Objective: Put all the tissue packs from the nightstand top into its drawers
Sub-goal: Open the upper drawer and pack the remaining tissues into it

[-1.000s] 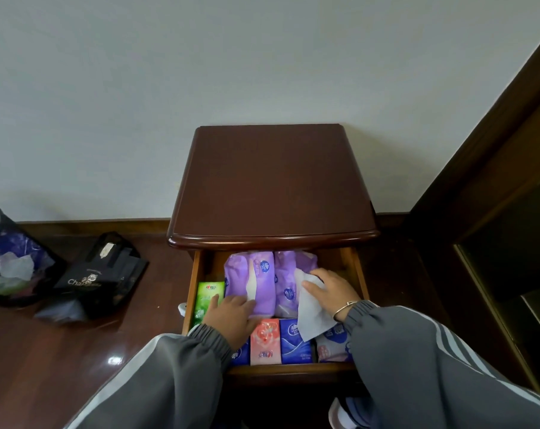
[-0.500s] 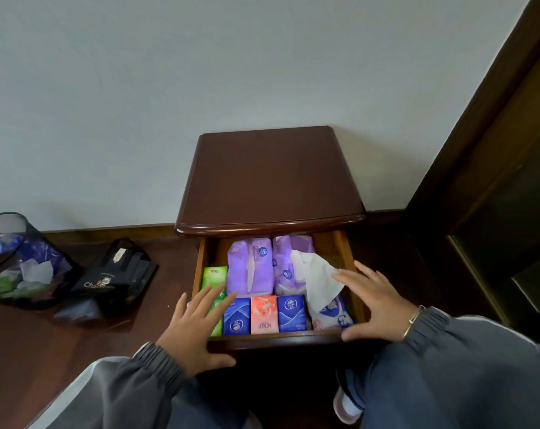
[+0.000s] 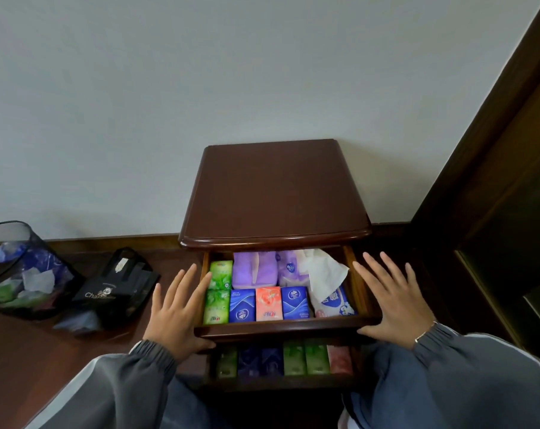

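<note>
The dark wooden nightstand top is bare. Its upper drawer stands pulled out, packed with tissue packs: green ones on the left, purple soft packs at the back, blue and orange ones in front, and a white tissue sticking out at the right. The lower drawer is also out, holding several packs. My left hand and my right hand are spread flat, fingers apart, thumbs touching the upper drawer's front corners, holding nothing.
A mesh waste bin with crumpled wrappers and a black bag sit on the wooden floor to the left. A dark wooden door frame rises at the right. A white wall runs behind the nightstand.
Both hands have come out of the upper drawer and now rest spread at its front corners. The view pulled back, so the lower drawer shows.
</note>
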`<state>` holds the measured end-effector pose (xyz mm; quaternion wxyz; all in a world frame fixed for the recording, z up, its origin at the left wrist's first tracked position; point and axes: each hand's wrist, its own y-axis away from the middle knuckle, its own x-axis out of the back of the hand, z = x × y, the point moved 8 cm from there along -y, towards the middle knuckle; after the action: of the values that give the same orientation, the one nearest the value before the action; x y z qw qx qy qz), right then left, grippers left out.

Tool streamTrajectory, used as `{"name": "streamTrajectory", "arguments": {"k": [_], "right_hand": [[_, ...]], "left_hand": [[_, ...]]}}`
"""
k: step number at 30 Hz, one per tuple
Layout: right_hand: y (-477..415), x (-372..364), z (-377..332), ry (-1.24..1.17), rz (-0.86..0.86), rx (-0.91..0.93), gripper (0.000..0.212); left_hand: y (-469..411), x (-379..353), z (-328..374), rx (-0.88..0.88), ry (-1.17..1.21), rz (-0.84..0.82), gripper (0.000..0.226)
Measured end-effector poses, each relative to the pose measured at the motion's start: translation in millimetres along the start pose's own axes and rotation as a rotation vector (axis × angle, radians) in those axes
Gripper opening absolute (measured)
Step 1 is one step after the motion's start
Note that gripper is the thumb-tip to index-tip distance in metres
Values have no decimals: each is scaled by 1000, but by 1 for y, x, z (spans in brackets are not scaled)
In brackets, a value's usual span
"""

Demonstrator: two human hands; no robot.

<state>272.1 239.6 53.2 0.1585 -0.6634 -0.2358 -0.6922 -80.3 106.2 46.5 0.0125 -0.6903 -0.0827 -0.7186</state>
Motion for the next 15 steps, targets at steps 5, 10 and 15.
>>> {"name": "streamTrajectory", "arguments": {"k": [5,10,15], "right_hand": [[-53,10,16,-2,68,-103,136],[-110,5,22,-43,51,-127,118],[-126,12,15,-63,357,-219,85]], "left_hand": [[-58,13,-16,92,20,63,145],[-112,13,-25,105,-40,123,133],[-132,6,-21,164,-60,267,84]]}}
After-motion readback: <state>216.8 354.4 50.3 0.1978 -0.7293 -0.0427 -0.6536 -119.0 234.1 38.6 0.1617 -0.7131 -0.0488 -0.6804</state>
